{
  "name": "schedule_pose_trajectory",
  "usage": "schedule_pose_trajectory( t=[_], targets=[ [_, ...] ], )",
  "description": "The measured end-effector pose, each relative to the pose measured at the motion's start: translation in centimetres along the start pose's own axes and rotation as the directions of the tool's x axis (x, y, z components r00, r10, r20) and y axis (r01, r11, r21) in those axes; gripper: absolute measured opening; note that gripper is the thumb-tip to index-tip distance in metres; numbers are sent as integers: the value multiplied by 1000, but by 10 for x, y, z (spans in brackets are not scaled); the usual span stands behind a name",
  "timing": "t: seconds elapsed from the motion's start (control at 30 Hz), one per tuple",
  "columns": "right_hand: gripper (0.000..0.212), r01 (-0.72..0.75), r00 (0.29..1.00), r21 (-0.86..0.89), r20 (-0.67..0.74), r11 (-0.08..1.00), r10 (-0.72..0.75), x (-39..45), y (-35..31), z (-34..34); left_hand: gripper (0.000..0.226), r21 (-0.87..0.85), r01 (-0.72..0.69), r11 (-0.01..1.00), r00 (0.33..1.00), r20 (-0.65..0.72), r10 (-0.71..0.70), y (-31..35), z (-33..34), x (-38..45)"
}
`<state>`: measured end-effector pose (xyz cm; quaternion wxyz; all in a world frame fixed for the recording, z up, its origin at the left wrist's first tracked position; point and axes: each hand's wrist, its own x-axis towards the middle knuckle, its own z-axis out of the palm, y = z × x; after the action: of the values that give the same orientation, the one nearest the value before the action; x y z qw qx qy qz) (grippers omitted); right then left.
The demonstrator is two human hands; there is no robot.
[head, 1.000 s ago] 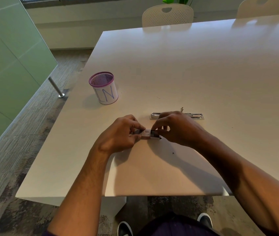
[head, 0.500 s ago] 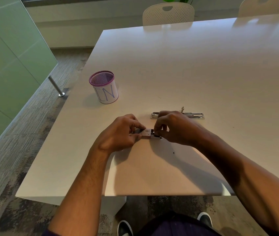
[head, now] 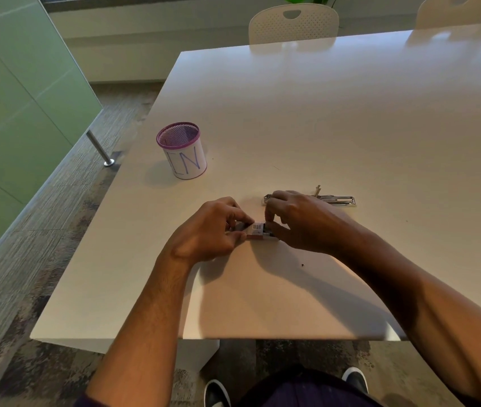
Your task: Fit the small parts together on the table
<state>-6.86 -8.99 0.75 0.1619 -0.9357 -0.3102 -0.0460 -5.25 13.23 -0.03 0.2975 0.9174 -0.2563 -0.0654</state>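
Note:
A small box with a white barcode label (head: pixel 257 230) lies on the white table (head: pixel 336 118) between both hands. My left hand (head: pixel 208 230) pinches its left end with thumb and fingers. My right hand (head: pixel 300 220) pinches its right end, and the fingertips hide that end of the box. Just behind my right hand lies a shiny metal stapler part (head: pixel 336 199), partly covered by my knuckles.
A purple mesh pen cup (head: pixel 182 150) wrapped in white paper with blue letters stands to the left rear. Two white chairs (head: pixel 293 23) stand at the far edge. A green glass partition (head: pixel 13 113) runs along the left, with carpet below.
Both hands stay on the small box. My right fingers have shifted slightly at its right end; the box sits in nearly the same spot.

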Motion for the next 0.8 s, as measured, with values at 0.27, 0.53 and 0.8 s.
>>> schedule_pose_trajectory(
  t=[0.27, 0.53, 0.8],
  targets=[
    [21, -135, 984, 170, -89, 976, 151, -10, 8, -6, 31, 21, -11, 1000, 1000, -16, 11, 3, 2, 1],
    [16, -303, 949, 266, -3, 915, 315, -23, 15, -8, 32, 38, -38, 999, 999, -18, 39, 5, 2, 1],
    [21, -296, 954, 282, 47, 913, 295, -25, 9, -3, 31, 64, -44, 997, 998, -41, 47, 6, 3, 1]
  ],
)
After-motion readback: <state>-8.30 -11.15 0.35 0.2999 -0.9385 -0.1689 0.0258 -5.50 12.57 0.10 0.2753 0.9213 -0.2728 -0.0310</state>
